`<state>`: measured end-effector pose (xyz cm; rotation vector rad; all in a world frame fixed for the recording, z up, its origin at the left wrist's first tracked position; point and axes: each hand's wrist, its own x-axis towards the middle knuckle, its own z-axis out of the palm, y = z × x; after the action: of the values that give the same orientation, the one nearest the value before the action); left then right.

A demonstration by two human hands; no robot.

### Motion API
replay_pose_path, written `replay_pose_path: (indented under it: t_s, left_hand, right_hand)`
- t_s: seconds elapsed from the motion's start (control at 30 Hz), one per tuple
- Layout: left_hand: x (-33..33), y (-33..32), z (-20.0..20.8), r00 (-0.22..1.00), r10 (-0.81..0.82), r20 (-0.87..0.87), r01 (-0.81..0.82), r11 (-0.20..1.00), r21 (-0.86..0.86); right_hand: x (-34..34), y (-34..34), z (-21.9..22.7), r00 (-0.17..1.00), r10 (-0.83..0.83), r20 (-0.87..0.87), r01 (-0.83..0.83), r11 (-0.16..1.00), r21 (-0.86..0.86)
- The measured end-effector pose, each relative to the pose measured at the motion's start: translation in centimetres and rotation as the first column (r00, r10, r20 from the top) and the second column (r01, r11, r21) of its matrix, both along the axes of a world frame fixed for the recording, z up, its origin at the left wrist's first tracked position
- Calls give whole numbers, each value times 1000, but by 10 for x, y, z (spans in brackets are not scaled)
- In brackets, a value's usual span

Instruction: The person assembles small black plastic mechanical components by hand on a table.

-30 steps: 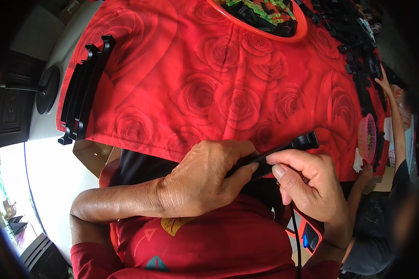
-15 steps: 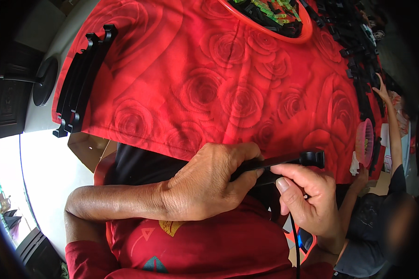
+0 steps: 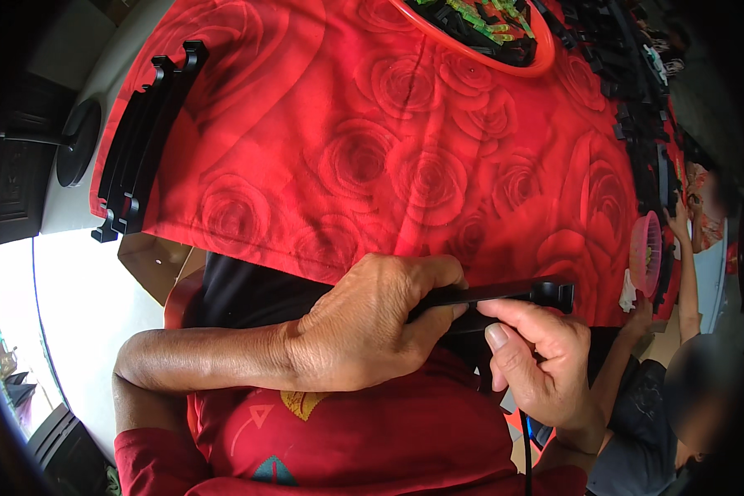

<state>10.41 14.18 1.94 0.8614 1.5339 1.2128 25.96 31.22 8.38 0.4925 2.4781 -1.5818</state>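
Observation:
My left hand [image 3: 372, 326] is closed around a long black plastic bar [image 3: 504, 291] held above my lap at the table's near edge. The bar's broader end points right, and its other end is hidden in my fist. Just below that broad end is my right hand [image 3: 541, 355], its fingers curled and the index fingertip against the bar's underside. Thumb and index finger lie close together; whatever is between them is too hidden to name. A thin black cord [image 3: 527, 446] hangs beneath the right hand.
Several black hook-ended bars [image 3: 161, 124] lie at the left of the red rose-patterned tablecloth [image 3: 306, 149]. A red bowl [image 3: 546, 62] of black and yellow-green pieces stands at the back. Black parts [image 3: 628, 107] and a pink basket [image 3: 646, 256] line the right, beside a co-worker's arm [image 3: 688, 281].
My right hand has shifted slightly left and down, and the bar's visible end has tilted slightly down. The co-worker's reaching hand at right has moved lower in the picture. My left hand stays put.

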Motion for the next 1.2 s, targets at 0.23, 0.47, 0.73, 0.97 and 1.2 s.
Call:
replay_pose_path:
  t_s: [0.23, 0.47, 0.73, 0.97, 1.2]
  left_hand:
    - [4, -1, -6, 1000, 4, -31, -2, 998, 68]
    - [-2, 0, -4, 993, -36, -113, 40, 999, 33]
    - [-4, 3, -3, 979, -34, -200, 45, 998, 54]
    - [-9, 4, -2, 985, -75, -153, 78, 997, 16]
    - [-9, 4, -3, 991, -99, -90, 98, 995, -14]
  right_hand:
    - [8, 1, -6, 995, 60, -73, -44, 978, 202]
    - [-7, 8, 28, 943, 258, -210, -16, 666, 746]
    - [-47, 36, -4, 961, 275, 27, -272, 925, 266]
    - [-49, 36, -11, 957, 237, 169, -249, 967, 55]
    - [-46, 34, -15, 964, 227, 139, -238, 969, 71]
